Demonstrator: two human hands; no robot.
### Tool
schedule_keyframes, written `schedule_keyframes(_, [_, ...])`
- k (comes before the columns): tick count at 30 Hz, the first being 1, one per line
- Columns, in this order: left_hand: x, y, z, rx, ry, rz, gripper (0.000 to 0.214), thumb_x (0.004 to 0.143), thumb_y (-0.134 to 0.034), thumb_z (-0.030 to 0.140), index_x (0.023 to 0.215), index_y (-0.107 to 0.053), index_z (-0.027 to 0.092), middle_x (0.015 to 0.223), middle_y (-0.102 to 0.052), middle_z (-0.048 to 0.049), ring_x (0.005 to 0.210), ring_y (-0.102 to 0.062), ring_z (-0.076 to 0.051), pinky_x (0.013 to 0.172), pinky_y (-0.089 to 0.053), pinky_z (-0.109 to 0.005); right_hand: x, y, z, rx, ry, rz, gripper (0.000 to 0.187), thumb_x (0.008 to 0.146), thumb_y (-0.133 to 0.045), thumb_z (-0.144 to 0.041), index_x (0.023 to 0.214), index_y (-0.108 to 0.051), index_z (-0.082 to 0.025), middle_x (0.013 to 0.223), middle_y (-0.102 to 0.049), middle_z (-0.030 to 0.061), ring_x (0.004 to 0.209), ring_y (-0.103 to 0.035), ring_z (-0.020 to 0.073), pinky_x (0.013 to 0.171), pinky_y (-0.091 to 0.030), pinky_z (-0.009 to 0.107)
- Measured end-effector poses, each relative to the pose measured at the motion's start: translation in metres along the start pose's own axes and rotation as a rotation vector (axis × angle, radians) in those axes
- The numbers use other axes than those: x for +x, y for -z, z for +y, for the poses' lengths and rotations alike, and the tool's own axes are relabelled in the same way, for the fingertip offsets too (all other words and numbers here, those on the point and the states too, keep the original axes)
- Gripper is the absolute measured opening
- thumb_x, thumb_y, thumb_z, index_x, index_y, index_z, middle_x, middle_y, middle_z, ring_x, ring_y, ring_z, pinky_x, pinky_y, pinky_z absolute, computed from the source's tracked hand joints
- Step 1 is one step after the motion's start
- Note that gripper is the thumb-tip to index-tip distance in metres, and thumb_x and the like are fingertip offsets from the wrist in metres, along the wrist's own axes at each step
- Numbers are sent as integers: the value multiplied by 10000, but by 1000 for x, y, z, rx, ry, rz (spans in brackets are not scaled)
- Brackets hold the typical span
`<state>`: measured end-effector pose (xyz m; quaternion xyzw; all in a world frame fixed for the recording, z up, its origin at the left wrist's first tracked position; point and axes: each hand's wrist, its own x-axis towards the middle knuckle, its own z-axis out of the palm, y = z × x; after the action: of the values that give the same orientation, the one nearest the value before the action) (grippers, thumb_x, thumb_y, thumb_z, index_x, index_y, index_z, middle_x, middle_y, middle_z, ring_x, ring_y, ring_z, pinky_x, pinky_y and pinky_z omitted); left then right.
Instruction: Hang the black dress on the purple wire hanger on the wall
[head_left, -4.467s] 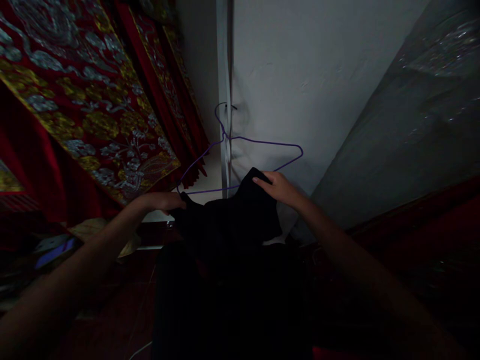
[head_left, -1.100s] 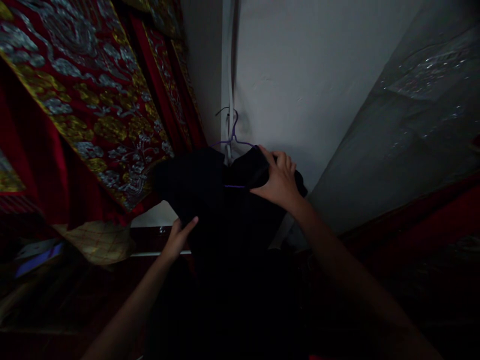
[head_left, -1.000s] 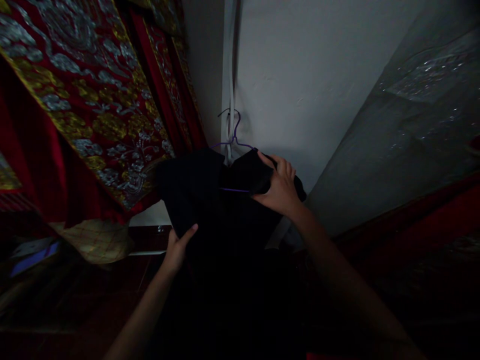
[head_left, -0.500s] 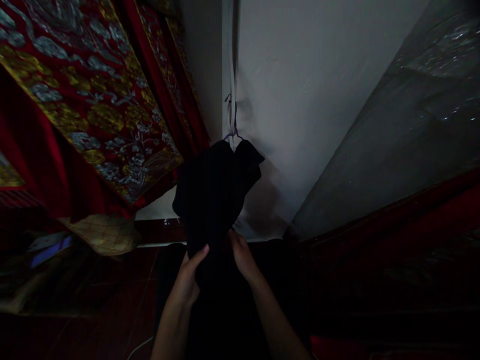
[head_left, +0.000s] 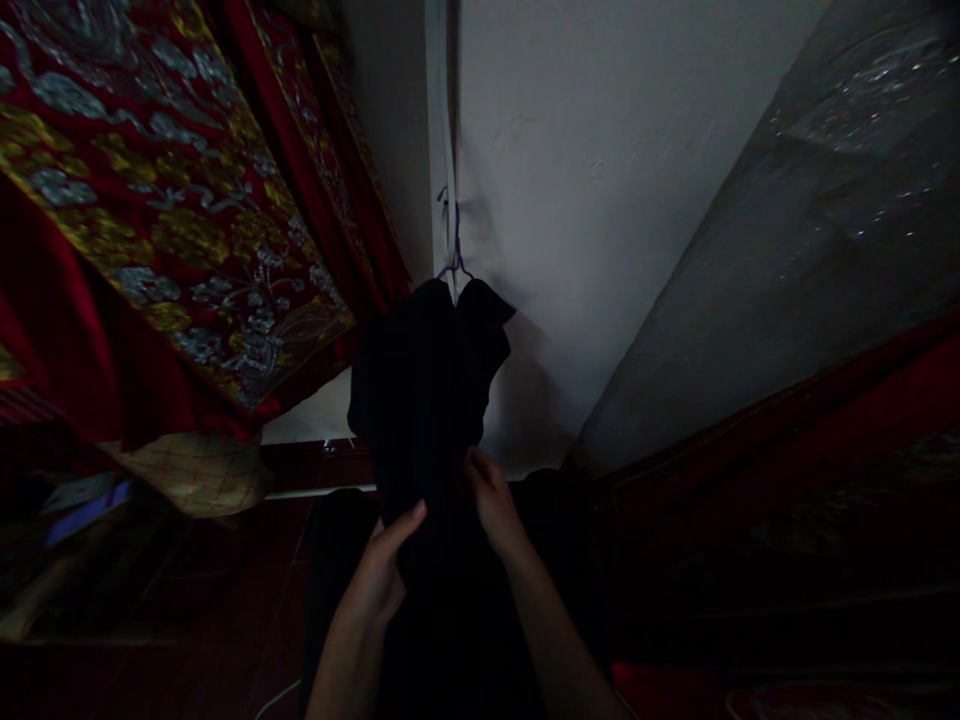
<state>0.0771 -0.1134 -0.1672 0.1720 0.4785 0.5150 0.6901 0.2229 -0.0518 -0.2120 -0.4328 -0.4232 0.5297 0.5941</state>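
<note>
A black garment (head_left: 427, 390) hangs from a thin dark hanger (head_left: 455, 268) against the wall corner. Its lower part falls between my two hands; the dim light hides its folds and lower edge. My left hand (head_left: 386, 565) is closed on the left side of the cloth, thumb lying on top and the other fingers hidden behind. On the right side, my right hand (head_left: 491, 498) pinches the edge of the same garment, its fingers curled and partly lost in the dark.
Red cloth embroidered in gold and silver (head_left: 247, 230) hangs at the left. Below it are a checked cream cloth (head_left: 199, 475) and a blue-white item (head_left: 86, 515). Clear plastic sheeting (head_left: 810, 220) covers the right side. A white cord (head_left: 277, 697) lies on the red floor.
My right hand has shifted slightly up and right along the garment's edge. My left hand keeps its grip. The whole view has drifted a little, moving the wall and hangings left.
</note>
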Motion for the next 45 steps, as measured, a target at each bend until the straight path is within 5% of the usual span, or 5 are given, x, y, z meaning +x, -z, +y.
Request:
schedule_keyframes(7, [26,11,4,109,-524,329,385,787,-758,335,1135,-633,228,1168,-715,-52,1173,-653,-265,1010,-522,-360,-3,9,-19,75,-125,136,277,685,-688,-436,667,-544,-200,507,-457,-64,446,-365,78,440,-223,209])
schedule_keyframes(13, [32,8,-6,427,-1050,379,627,862,-720,326,1417,-433,276,1564,-390,-86,1452,-377,-232,1205,-277,-336,-6,6,-27,98,-153,95,276,657,-709,-402,613,-544,-185,481,-442,-65,429,-338,59,439,-195,210])
schedule_keyframes(18, [34,-16,-20,533,-755,-43,335,892,-673,372,1191,-670,221,1240,-677,-91,1219,-606,-244,1080,-419,-319,-12,-2,-32,209,-176,-43,312,703,-729,-423,606,-564,-177,440,-382,-80,421,-275,56,446,-171,224])
schedule_keyframes(21, [38,-30,-25,581,-722,-138,231,925,-620,356,1089,-699,214,1051,-720,-63,1009,-671,-221,933,-488,-292,-14,-2,-35,194,-151,-47,350,700,-760,-443,591,-568,-172,447,-395,-72,433,-282,57,451,-168,226])
schedule_keyframes(45, [49,-27,-37,625,-853,-212,197,984,-544,343,885,-626,194,819,-637,-7,811,-609,-166,766,-456,-255,-16,1,-35,338,-184,-5,281,625,-836,-391,676,-733,-134,396,-350,-92,407,-227,33,460,-136,237])
